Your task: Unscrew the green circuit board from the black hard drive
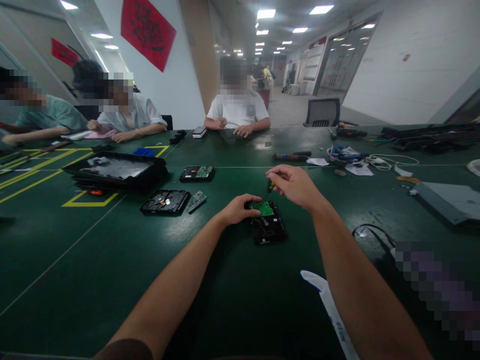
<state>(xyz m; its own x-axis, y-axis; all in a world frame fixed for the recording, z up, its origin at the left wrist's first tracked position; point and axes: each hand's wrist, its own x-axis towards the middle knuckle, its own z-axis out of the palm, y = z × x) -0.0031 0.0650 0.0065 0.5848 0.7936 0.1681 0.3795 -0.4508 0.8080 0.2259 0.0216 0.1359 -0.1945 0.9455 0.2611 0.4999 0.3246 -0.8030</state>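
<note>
A black hard drive (269,230) with a green circuit board (265,208) lies flat on the table in front of me. My left hand (240,209) grips its left edge, with the thumb resting on the board. In my right hand (294,184) is a small screwdriver (270,185) with a dark and yellow handle, pinched between the fingers and pointing down at the drive's far edge. Its tip is too small to make out. To the left lie an opened hard drive case (165,202), a loose circuit board (197,201) and another hard drive (197,173).
A black tray (116,167) stands at the left on the green table (180,290). Tools (291,156), cables (390,159) and a grey metal case (446,200) lie at the right. A white strip (332,310) is beside my right forearm. Several people sit across the table.
</note>
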